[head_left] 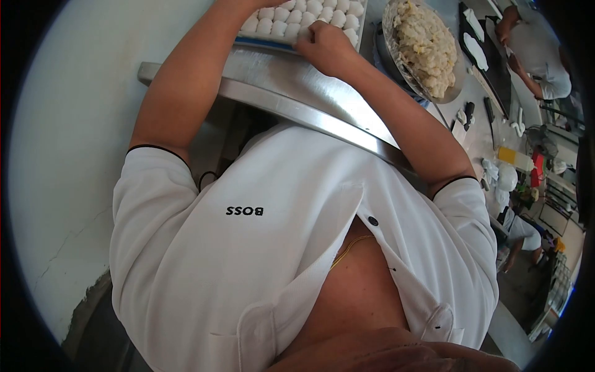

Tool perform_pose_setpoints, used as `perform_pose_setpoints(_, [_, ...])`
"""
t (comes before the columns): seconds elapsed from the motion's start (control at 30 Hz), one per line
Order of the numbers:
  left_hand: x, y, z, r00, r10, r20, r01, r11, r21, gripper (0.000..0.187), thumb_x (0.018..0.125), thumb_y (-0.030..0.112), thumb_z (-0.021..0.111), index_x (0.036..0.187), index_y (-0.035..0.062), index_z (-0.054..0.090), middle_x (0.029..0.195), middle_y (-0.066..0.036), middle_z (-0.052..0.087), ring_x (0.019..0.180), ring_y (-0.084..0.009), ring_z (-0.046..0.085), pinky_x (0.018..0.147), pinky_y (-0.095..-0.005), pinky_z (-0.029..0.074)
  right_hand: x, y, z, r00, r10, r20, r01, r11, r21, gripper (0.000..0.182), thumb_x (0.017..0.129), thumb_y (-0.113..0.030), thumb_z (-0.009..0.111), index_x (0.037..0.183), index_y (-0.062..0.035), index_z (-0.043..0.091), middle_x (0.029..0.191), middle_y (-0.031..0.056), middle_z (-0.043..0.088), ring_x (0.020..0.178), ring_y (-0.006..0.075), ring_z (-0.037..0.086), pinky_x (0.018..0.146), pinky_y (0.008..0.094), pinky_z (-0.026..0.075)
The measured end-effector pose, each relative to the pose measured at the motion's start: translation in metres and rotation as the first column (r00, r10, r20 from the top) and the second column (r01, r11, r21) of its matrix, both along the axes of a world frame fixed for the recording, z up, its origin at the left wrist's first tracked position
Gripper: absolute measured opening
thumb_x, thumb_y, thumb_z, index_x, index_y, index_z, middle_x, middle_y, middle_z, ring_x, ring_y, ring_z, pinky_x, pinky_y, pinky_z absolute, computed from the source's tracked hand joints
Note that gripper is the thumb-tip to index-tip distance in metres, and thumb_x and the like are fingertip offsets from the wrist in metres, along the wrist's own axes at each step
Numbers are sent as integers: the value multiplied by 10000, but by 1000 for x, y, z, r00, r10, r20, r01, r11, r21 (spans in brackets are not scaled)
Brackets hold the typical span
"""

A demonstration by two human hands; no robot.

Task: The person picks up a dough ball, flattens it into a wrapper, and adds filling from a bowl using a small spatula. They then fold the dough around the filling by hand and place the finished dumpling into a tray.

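Observation:
My left hand [251, 2] is mostly cut off by the top edge of the view, beside the tray's left side; its fingers are hidden. My right hand [327, 49] is closed, its fingers curled down at the front part of the tray [266, 42]. What those fingers hold, if anything, is hidden. Rows of small white rounded pieces [279, 28], like dough balls, fill the tray, which has a blue front edge. Right of my right hand, a large metal bowl [460, 77] is heaped with a pale, chunky, moist mixture [424, 46].
The tray rests on a steel table [279, 71] with a rounded front edge. A wall [68, 155] stands close on the left. Beyond the bowl lie a black board [496, 74], a knife [489, 111] and a yellow-labelled container [514, 158]. Another person [539, 49] works at the far right.

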State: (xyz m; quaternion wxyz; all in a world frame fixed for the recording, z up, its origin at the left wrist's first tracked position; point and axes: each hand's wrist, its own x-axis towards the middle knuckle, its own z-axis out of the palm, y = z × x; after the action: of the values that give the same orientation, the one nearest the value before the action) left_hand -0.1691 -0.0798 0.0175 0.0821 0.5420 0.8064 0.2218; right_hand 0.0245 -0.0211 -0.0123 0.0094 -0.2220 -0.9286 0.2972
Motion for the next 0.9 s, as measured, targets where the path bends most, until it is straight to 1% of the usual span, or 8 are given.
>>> perform_pose_setpoints(0.17, [3, -1, 2, 1000, -7, 14, 8, 1000, -26, 377, 815, 376, 707, 816, -1, 692, 852, -245, 693, 857, -388, 672, 790, -449, 523, 7, 8, 13, 997, 73, -24, -74, 996, -56, 463, 830, -325, 645, 1007, 102, 631, 950, 304, 677, 911, 412, 679, 824, 467, 537])
perform_pose_setpoints(0.33, [1, -4, 7, 999, 29, 41, -27, 998, -48, 384, 827, 379, 690, 832, -4, 694, 861, -247, 693, 859, -387, 671, 794, -454, 520, 5, 2, 33, 964, 117, 240, -180, 948, 263, 378, 873, -335, 609, 975, 23, 677, 963, 239, 698, 919, 395, 678, 823, 471, 534])
perform_pose_setpoints(0.47, [-2, -3, 5, 998, 64, 2, -64, 998, -19, 371, 859, 359, 657, 847, -9, 695, 887, -253, 692, 874, -396, 669, 812, -456, 520, -7, 35, 38, 975, 176, 134, -201, 957, 210, 350, 882, -336, 591, 985, -17, 693, 972, 209, 706, 924, 383, 678, 823, 471, 534])
perform_pose_setpoints(0.53, [-3, -2, 4, 996, 87, 4, -87, 996, -8, 369, 863, 356, 652, 847, -10, 695, 886, -254, 691, 875, -398, 668, 814, -458, 520, -20, 60, 27, 998, 58, 12, -59, 970, 237, 339, 888, -338, 584, 971, -29, 694, 971, 200, 709, 936, 378, 677, 819, 473, 534])
perform_pose_setpoints(0.6, [-4, -1, 3, 994, 109, 11, -109, 994, -1, 367, 868, 354, 647, 847, -10, 695, 885, -255, 691, 877, -400, 667, 816, -460, 519, -28, 77, 22, 999, 42, -18, -34, 945, 324, 351, 897, -337, 581, 998, -23, 702, 959, 193, 712, 918, 367, 680, 819, 455, 533])
perform_pose_setpoints(0.7, [-6, -2, 3, 995, 101, 2, -101, 995, 1, 372, 877, 352, 639, 846, -14, 694, 878, -257, 690, 871, -402, 666, 820, -465, 518, -35, 85, 13, 987, 84, -140, -26, 928, 370, 276, 865, -230, 661, 1058, -37, 701, 942, 196, 670, 875, 357, 661, 791, 426, 529])
perform_pose_setpoints(0.77, [-4, -2, 3, 994, 105, 8, -105, 994, 6, 371, 886, 345, 627, 835, -17, 692, 870, -257, 689, 862, -403, 665, 819, -469, 517, -38, 86, 9, 958, 194, -209, -101, 916, 389, 253, 863, -247, 641, 1000, -48, 716, 933, 220, 646, 887, 413, 643, 802, 482, 522])
perform_pose_setpoints(0.9, [-8, 0, -4, 997, 80, -14, -79, 996, 43, 356, 882, 328, 627, 830, -19, 690, 867, -258, 688, 864, -403, 665, 817, -471, 518, -57, 91, 3, 969, 227, -101, -157, 873, 461, 214, 878, -215, 595, 939, -43, 707, 898, 214, 633, 846, 394, 644, 776, 478, 521])
